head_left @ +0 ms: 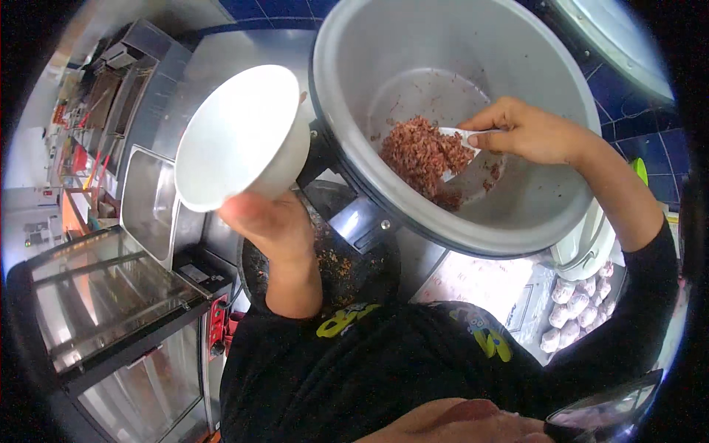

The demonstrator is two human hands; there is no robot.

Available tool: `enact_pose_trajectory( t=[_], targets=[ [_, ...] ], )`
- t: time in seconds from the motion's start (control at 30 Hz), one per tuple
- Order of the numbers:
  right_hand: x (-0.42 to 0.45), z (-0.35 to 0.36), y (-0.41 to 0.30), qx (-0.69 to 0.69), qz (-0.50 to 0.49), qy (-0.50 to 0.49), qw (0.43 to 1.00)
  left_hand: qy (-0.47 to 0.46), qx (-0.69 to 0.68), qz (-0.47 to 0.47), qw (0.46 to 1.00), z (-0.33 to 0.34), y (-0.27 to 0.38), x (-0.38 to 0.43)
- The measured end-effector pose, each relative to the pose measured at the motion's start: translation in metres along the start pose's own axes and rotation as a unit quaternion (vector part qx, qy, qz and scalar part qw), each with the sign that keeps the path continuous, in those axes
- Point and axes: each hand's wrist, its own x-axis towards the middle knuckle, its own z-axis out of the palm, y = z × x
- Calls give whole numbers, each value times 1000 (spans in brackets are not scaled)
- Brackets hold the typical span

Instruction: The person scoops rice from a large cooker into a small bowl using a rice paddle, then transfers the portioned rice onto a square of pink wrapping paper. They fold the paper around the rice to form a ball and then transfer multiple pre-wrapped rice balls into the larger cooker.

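Observation:
My left hand grips a white bowl from below, its mouth tilted towards the camera; no food shows inside. My right hand reaches into a large grey cooking pot and holds a white rice paddle by its handle. Reddish-brown cooked rice covers much of the paddle's blade and lies heaped on the pot's bottom beside it. A few grains stick elsewhere on the inner wall. The bowl is just left of the pot's rim.
A dark round pan with food scraps is below the pot. A steel sink and a glass-doored cabinet stand at left. At right are wrapped bundles and a white lidded container. The pot's raised lid is at upper right.

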Motion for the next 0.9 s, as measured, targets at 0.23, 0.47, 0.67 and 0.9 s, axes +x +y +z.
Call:
enact_pose_trajectory(
  t=[0.23, 0.47, 0.67, 0.9],
  targets=[
    [-59, -44, -48, -55, -50, 157, 985, -218, -104, -93, 966, 30, 48, 38],
    [-98, -44, -133, -513, -32, 339, 788, -400, -59, -206, 891, 81, 75, 33],
    [-83, -2, -192, -682, 133, 296, 656, -403, -235, -336, 818, 93, 79, 14],
    [-95, 23, -157, -728, -7, 390, 564, -369, -383, -411, 740, 102, 98, 12]
  ],
)
